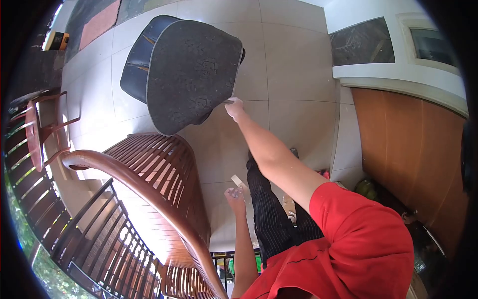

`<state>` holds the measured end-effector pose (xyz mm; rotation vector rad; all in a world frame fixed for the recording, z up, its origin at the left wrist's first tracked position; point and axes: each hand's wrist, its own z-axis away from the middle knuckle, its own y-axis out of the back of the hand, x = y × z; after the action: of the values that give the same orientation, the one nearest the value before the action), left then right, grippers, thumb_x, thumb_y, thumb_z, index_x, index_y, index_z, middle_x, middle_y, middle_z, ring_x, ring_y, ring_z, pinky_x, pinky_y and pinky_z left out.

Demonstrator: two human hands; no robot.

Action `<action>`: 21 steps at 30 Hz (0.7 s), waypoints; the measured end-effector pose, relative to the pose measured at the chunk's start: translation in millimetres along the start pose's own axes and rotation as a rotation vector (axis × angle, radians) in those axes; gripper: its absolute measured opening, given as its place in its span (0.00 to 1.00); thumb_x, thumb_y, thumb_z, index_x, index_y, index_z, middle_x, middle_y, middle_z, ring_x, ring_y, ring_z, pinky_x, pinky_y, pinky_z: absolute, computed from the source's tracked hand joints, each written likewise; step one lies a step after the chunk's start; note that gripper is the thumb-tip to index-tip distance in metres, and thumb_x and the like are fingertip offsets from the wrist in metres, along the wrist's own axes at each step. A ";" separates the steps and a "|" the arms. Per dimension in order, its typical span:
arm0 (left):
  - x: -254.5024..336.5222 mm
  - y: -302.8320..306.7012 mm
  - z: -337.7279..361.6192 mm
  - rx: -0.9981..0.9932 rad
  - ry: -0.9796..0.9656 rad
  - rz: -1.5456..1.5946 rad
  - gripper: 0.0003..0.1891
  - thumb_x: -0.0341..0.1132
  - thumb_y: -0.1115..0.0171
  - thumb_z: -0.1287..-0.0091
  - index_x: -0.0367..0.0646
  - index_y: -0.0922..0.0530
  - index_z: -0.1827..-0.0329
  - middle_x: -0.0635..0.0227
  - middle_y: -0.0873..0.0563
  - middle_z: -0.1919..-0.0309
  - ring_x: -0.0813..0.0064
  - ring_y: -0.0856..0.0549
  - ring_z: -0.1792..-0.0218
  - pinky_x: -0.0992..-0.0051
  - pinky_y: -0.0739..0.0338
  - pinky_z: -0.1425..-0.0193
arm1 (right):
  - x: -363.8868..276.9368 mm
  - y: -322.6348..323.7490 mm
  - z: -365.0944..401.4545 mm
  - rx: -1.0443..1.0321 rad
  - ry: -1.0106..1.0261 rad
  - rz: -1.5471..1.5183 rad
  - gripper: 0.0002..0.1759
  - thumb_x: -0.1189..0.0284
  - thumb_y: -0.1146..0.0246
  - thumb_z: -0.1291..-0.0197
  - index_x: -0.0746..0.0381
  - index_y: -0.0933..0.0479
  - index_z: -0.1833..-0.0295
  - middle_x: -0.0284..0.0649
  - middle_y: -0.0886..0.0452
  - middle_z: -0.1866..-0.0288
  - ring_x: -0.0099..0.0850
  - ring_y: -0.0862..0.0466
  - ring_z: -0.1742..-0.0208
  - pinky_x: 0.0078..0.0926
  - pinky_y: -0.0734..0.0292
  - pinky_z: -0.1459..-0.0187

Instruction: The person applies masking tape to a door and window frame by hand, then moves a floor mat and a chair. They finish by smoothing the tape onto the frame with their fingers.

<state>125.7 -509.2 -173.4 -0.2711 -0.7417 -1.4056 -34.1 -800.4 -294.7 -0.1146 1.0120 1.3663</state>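
My right hand (pixel 234 108) reaches forward at arm's length, its fingers closed on the lower right corner of a dark grey mat (pixel 194 70). The mat is broad, with a rounded left edge and worn, mottled patches. Behind its left side shows a glossy black padded piece (pixel 133 79) with brownish streaks, partly hidden by the mat. My left hand (pixel 235 197) is low beside my leg, fingers curled at the lower end of a small pale flat piece (pixel 238 180) that sticks up past them; its kind is unclear.
A slatted wooden bench (pixel 149 154) with a curved top rail stands at my left. Farther left are a reddish chair (pixel 40 132) and a dark metal railing (pixel 94 224). A brown wooden door (pixel 408 149) is on the right. Pale tiles (pixel 294 65) cover the floor.
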 end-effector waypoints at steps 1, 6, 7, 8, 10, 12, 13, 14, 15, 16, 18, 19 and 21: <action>1.7 1.4 -0.4 0.008 0.019 -0.034 0.20 0.34 0.34 0.43 0.41 0.36 0.54 0.62 0.23 0.63 0.79 0.25 0.67 0.80 0.29 0.71 | 6.7 1.7 -2.2 -0.162 0.035 -0.034 0.13 0.67 0.35 0.53 0.63 0.23 0.63 0.48 0.20 0.56 0.38 0.20 0.53 0.32 0.27 0.49; -5.6 7.4 4.6 -0.004 0.080 -0.069 0.21 0.34 0.34 0.43 0.42 0.36 0.54 0.62 0.23 0.63 0.79 0.24 0.67 0.80 0.30 0.71 | -17.5 6.0 32.0 -0.186 0.290 -0.122 0.19 0.66 0.35 0.51 0.62 0.25 0.54 0.45 0.19 0.58 0.36 0.18 0.60 0.29 0.25 0.55; -8.7 8.4 4.8 -0.008 0.079 -0.054 0.21 0.34 0.33 0.44 0.42 0.36 0.54 0.62 0.22 0.63 0.79 0.25 0.68 0.80 0.30 0.71 | -9.3 5.9 30.7 -0.149 0.016 -0.275 0.23 0.67 0.36 0.50 0.63 0.30 0.47 0.46 0.21 0.54 0.36 0.20 0.55 0.30 0.26 0.54; -7.4 8.4 2.5 -0.010 0.071 -0.038 0.21 0.34 0.33 0.44 0.42 0.36 0.54 0.62 0.22 0.64 0.79 0.25 0.68 0.79 0.30 0.71 | -11.5 8.7 29.1 -0.113 -0.255 -0.429 0.29 0.69 0.36 0.48 0.63 0.34 0.40 0.47 0.22 0.50 0.37 0.21 0.51 0.31 0.28 0.52; -8.8 5.6 3.5 0.001 0.034 -0.032 0.20 0.35 0.33 0.43 0.42 0.36 0.54 0.65 0.23 0.66 0.81 0.27 0.72 0.81 0.32 0.73 | -12.4 14.6 24.8 -0.246 -0.450 -0.421 0.33 0.69 0.39 0.45 0.60 0.42 0.34 0.48 0.30 0.40 0.44 0.29 0.40 0.43 0.36 0.43; -5.4 0.9 2.2 0.008 -0.001 -0.031 0.20 0.35 0.33 0.43 0.43 0.35 0.55 0.68 0.25 0.69 0.84 0.29 0.75 0.83 0.35 0.75 | -21.8 15.0 19.3 -0.513 -0.369 -0.629 0.35 0.67 0.43 0.43 0.59 0.48 0.31 0.47 0.37 0.34 0.45 0.36 0.34 0.49 0.45 0.37; -4.6 -1.6 2.0 0.002 -0.012 -0.034 0.20 0.35 0.34 0.43 0.43 0.35 0.54 0.68 0.24 0.69 0.84 0.29 0.75 0.83 0.35 0.75 | -32.3 3.1 15.4 -0.492 -0.360 -0.672 0.34 0.66 0.45 0.41 0.58 0.49 0.31 0.47 0.39 0.33 0.45 0.35 0.35 0.48 0.44 0.37; -5.5 -1.6 3.3 -0.004 -0.017 -0.041 0.20 0.34 0.34 0.43 0.43 0.36 0.54 0.68 0.24 0.69 0.84 0.29 0.76 0.84 0.35 0.76 | -42.9 -6.1 11.1 -0.537 -0.306 -0.738 0.36 0.66 0.45 0.42 0.59 0.51 0.31 0.47 0.40 0.32 0.44 0.36 0.34 0.47 0.45 0.37; -10.1 -0.2 0.2 -0.003 -0.013 -0.051 0.20 0.34 0.34 0.43 0.43 0.36 0.54 0.68 0.24 0.69 0.84 0.29 0.76 0.84 0.35 0.76 | -58.4 -9.4 12.1 -0.592 -0.210 -0.761 0.36 0.66 0.45 0.44 0.59 0.50 0.31 0.47 0.40 0.33 0.44 0.36 0.35 0.47 0.46 0.36; -16.9 2.1 -5.4 -0.008 -0.035 -0.097 0.20 0.35 0.34 0.43 0.42 0.35 0.54 0.67 0.24 0.68 0.82 0.28 0.72 0.82 0.33 0.73 | -72.9 -12.0 13.8 -0.632 -0.160 -0.771 0.36 0.66 0.45 0.43 0.58 0.50 0.31 0.45 0.38 0.34 0.43 0.36 0.35 0.47 0.48 0.36; -9.5 7.2 -3.3 -0.035 -0.056 -0.160 0.20 0.35 0.34 0.43 0.41 0.35 0.54 0.65 0.23 0.67 0.80 0.26 0.69 0.80 0.30 0.70 | -83.0 -11.4 18.0 -0.581 -0.252 -0.720 0.32 0.65 0.47 0.41 0.56 0.47 0.32 0.39 0.34 0.36 0.40 0.31 0.39 0.47 0.44 0.39; 3.6 6.5 -0.1 -0.042 -0.027 -0.124 0.19 0.34 0.34 0.43 0.41 0.35 0.55 0.66 0.23 0.68 0.80 0.26 0.69 0.80 0.30 0.70 | -78.9 -7.9 19.5 -0.589 -0.316 -0.697 0.32 0.64 0.47 0.41 0.56 0.47 0.32 0.38 0.32 0.38 0.38 0.29 0.43 0.47 0.41 0.42; 17.5 4.0 3.4 -0.097 -0.053 -0.113 0.18 0.33 0.35 0.42 0.41 0.35 0.55 0.66 0.23 0.68 0.80 0.26 0.71 0.81 0.31 0.72 | -43.4 14.5 31.1 -0.548 -0.374 -0.682 0.31 0.62 0.47 0.40 0.55 0.45 0.32 0.37 0.29 0.41 0.34 0.26 0.50 0.47 0.37 0.47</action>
<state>128.3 -520.3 -159.1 -0.3473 -0.7426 -1.5491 -24.4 -810.2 -241.2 -0.5405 0.2171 0.9421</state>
